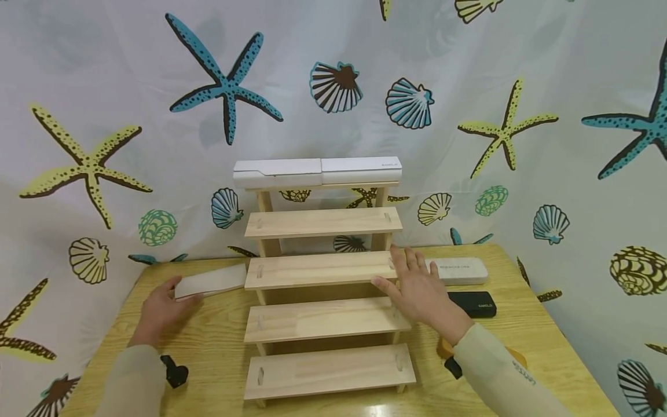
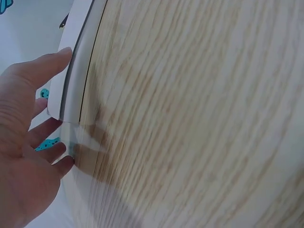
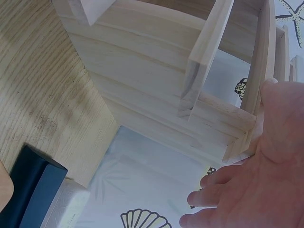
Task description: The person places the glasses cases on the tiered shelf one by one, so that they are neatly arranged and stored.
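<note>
A tiered wooden display rack (image 1: 325,270) stands in the middle of the table, its stepped shelves falling toward me. On the left, my left hand (image 1: 165,307) holds the outer end of a long white case (image 1: 211,280), thumb on the near side and a finger on the far side. In the left wrist view the thumb presses the case's (image 2: 76,80) edge, while several fingers spread past its end. My right hand (image 1: 419,286) rests against the right end of the middle shelf. In the right wrist view its thumb touches the shelf's front edge (image 3: 265,85); the other visible fingers extend beside the rack.
Two white cases (image 1: 318,172) lie end to end on the top shelf. Right of the rack are a white case (image 1: 461,270) and a black case (image 1: 474,304). An orange-and-black object is partly hidden by the right sleeve. A small black object (image 1: 174,372) lies near the left sleeve.
</note>
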`<action>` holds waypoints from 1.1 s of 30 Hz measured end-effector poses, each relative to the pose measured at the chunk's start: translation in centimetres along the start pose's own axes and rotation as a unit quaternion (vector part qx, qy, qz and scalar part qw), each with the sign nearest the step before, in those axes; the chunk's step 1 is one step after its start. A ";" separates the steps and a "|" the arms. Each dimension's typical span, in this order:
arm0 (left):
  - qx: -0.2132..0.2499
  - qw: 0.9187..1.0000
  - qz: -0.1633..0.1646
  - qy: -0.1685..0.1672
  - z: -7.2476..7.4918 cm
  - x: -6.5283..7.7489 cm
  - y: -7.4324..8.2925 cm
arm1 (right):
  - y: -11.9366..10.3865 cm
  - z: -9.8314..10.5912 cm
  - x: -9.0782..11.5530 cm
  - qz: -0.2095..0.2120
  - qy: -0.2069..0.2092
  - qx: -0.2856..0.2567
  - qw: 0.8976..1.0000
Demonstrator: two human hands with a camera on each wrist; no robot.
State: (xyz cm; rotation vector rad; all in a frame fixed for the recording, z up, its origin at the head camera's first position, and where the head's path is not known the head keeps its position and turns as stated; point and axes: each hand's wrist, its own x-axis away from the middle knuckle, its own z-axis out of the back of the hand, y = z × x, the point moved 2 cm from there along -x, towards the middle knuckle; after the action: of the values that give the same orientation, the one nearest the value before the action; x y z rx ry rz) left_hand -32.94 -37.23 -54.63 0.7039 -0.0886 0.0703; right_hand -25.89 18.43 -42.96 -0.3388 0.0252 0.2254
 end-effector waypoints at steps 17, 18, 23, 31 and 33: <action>-0.023 1.000 -0.009 0.000 0.0 0.6 -0.1 | -0.1 0.1 0.0 0.001 0.003 0.003 1.000; -0.023 1.000 -0.011 0.004 0.0 0.7 -0.2 | -0.1 0.1 0.0 0.001 0.003 0.002 1.000; -0.031 0.999 -0.017 0.014 -0.2 1.0 -0.7 | 0.0 0.0 0.0 0.004 0.003 -0.001 1.000; -0.071 0.997 -0.021 0.003 -0.3 1.1 -1.1 | -0.1 0.1 0.0 0.003 -0.003 -0.003 1.000; -0.069 0.997 -0.020 0.003 -0.4 1.2 -1.2 | -0.2 0.1 0.0 0.003 -0.005 -0.003 1.000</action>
State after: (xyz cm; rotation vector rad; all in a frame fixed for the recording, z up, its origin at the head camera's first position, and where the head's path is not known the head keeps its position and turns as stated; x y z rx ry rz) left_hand -31.58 -37.88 -55.59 0.5674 -0.0731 0.0271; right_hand -25.84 18.32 -42.81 -0.3443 0.0159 0.2324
